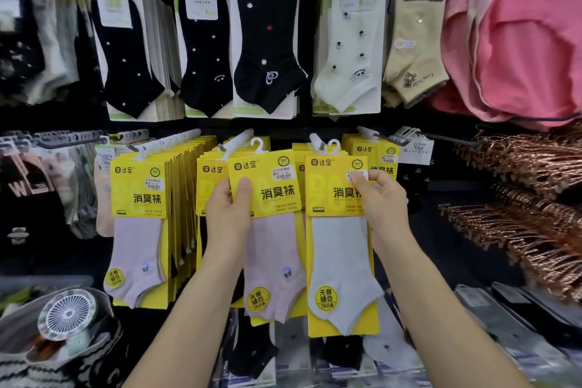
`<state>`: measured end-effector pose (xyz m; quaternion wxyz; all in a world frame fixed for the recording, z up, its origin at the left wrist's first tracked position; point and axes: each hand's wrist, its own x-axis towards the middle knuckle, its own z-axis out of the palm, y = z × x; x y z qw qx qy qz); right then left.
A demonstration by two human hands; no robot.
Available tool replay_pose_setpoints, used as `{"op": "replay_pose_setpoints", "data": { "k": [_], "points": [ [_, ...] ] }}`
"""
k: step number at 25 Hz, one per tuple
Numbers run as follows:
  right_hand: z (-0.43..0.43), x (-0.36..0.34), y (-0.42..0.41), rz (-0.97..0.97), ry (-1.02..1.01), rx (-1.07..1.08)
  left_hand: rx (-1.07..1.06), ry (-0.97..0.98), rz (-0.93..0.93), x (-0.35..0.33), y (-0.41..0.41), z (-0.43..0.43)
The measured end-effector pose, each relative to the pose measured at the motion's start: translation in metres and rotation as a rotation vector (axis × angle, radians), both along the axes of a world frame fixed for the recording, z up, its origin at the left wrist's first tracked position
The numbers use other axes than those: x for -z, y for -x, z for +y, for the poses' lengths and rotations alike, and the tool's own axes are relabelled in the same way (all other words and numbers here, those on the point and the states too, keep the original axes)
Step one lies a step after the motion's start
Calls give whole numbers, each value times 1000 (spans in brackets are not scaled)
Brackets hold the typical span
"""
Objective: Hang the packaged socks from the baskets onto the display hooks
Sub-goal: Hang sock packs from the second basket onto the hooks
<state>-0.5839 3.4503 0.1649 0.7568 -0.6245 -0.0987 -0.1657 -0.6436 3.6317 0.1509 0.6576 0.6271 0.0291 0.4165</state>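
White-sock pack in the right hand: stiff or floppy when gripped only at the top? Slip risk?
Probably fairly stiff: the white-sock pack hangs flat on its yellow card though the right hand pinches only the upper edge. Likely light, since a finger-and-thumb pinch carries it. The card looks glossy, so it may be somewhat slippery. Its small plastic hook looks thin, possibly bendable.
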Motion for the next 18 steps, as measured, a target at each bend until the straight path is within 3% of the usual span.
{"op": "replay_pose_setpoints", "data": {
  "k": [7,12,18],
  "points": [
    [13,1,0,-4,23,-13,-58,-48,6,-4,3,16],
    [13,10,-4,-114,176,80,-75,-86,15,-6,9,26],
    [14,14,-7,-55,279,162,-6,-160,20,-6,11,7]
  ]
}}
